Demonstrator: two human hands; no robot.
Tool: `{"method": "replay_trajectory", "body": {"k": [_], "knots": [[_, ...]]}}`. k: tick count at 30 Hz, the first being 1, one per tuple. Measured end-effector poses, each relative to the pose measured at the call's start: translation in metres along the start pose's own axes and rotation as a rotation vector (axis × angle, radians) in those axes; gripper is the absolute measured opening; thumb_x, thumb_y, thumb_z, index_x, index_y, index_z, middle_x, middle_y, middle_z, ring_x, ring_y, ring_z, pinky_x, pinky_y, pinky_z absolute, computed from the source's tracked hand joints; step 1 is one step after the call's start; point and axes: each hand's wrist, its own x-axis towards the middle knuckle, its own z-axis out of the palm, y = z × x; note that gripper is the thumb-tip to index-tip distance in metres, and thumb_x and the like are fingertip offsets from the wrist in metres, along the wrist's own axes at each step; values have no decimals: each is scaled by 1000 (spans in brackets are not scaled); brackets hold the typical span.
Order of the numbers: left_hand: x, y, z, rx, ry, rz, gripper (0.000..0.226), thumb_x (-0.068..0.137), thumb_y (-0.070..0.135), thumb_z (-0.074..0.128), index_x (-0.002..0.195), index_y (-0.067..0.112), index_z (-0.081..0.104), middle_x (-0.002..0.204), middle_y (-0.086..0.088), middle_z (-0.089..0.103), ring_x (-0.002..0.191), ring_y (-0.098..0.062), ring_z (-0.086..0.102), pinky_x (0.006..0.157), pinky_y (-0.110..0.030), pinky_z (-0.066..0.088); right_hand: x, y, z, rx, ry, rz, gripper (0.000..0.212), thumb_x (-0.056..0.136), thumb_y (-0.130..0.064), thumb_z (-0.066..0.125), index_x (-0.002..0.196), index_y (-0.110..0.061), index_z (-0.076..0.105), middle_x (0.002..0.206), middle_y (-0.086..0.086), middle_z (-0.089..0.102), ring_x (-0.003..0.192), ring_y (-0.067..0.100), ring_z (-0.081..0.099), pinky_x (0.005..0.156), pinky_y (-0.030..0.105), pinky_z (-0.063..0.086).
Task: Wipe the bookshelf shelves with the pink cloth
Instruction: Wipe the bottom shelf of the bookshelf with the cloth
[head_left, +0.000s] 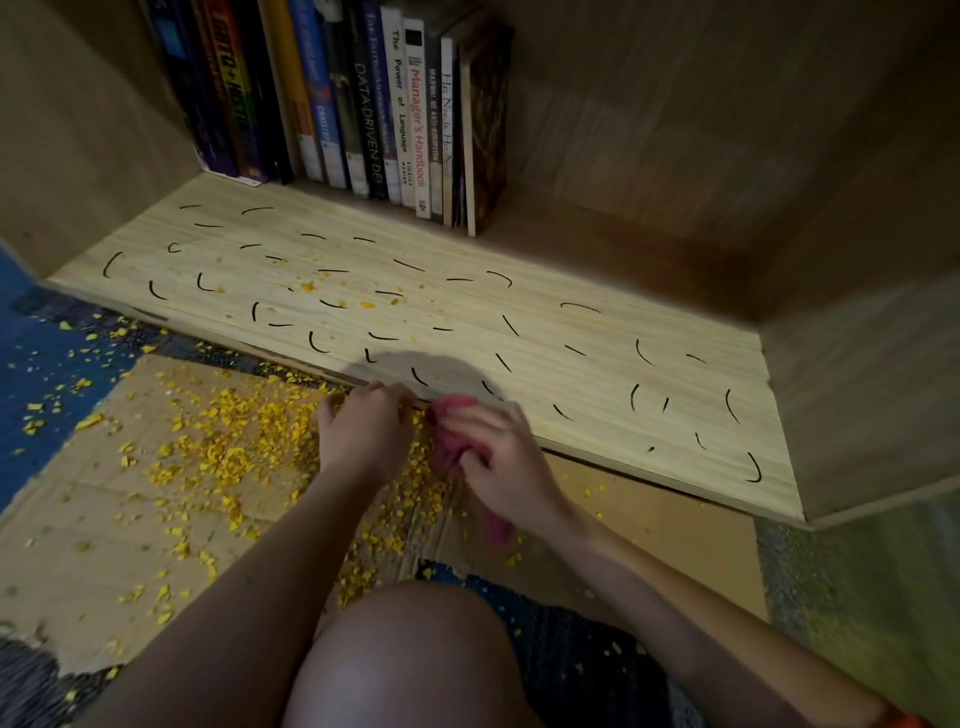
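Note:
The bottom shelf board (597, 374) is pale wood covered with several short black pen marks and a scatter of yellow crumbs (332, 296) left of its middle. My right hand (498, 457) grips the bunched pink cloth (452, 431) at the shelf's front edge; a tail of the cloth hangs below my wrist. My left hand (363, 431) is just left of it with fingers curled down at the shelf's front lip, above the crumbs on the floor. What its fingertips touch is hidden.
A row of upright books (363, 109) stands at the back left of the shelf. A cardboard sheet (130, 499) heaped with yellow crumbs (223, 441) lies on the carpet in front. My knee (405, 660) is at the bottom centre. The shelf's side walls close in left and right.

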Motion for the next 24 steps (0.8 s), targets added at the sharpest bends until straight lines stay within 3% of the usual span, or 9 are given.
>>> {"method": "replay_trajectory", "body": {"k": [2, 5, 7, 9, 13, 17, 21, 24], "knots": [[0, 0, -3, 5, -8, -19, 26, 98, 28, 40, 113, 28, 61, 113, -2, 65, 113, -22, 54, 104, -36, 22, 5, 8, -1, -29, 89, 68, 45, 79, -6, 45, 119, -10, 64, 121, 0, 63, 104, 13, 35, 96, 33, 36], [-1, -1, -2, 22, -39, 8, 28, 97, 25, 40, 118, 29, 59, 120, -2, 63, 117, -22, 51, 104, -36, 21, -2, 15, -1, -112, -110, 89, 43, 81, 0, 48, 119, -12, 65, 126, -2, 59, 107, 17, 37, 101, 36, 33], [-1, -4, 2, 24, -75, 53, 35, 94, 20, 44, 124, 32, 56, 133, 3, 52, 127, -18, 42, 108, -40, 17, -10, 14, 1, -123, -201, 31, 40, 83, -3, 48, 117, -12, 66, 125, -2, 60, 105, 17, 40, 101, 29, 31], [-1, -6, 5, 36, -95, 89, 41, 92, 18, 47, 129, 35, 52, 140, 7, 43, 132, -17, 33, 111, -41, 14, -10, 6, -2, -98, -156, -1, 36, 85, -4, 49, 115, -11, 67, 122, -1, 62, 105, 17, 41, 94, 21, 27], [-2, -7, 7, 63, -61, 103, 49, 89, 14, 48, 134, 34, 46, 143, 10, 39, 134, -16, 30, 112, -42, 13, 5, 7, -3, -87, 101, -22, 44, 79, -14, 40, 110, -8, 69, 112, 1, 67, 101, 15, 39, 91, 26, 36], [-3, -9, 6, 79, -74, 103, 55, 90, 12, 46, 141, 31, 38, 148, 13, 32, 137, -15, 24, 113, -41, 9, 5, 14, -2, -150, -62, 42, 40, 83, -4, 47, 118, -10, 65, 125, 0, 61, 113, 23, 39, 101, 32, 35], [-3, -12, 9, 76, -74, 102, 60, 89, 11, 46, 144, 32, 33, 151, 14, 27, 139, -13, 20, 113, -44, 8, 8, 7, -2, -98, 145, 11, 43, 81, -12, 42, 116, -5, 65, 113, 3, 66, 98, 17, 39, 89, 27, 37], [-3, -13, 10, 82, -84, 100, 61, 89, 12, 47, 144, 33, 31, 151, 14, 25, 140, -13, 19, 113, -45, 8, 9, 8, -3, -131, -61, 62, 43, 86, -2, 48, 127, -7, 58, 128, 1, 57, 112, 21, 37, 103, 32, 32]]}}
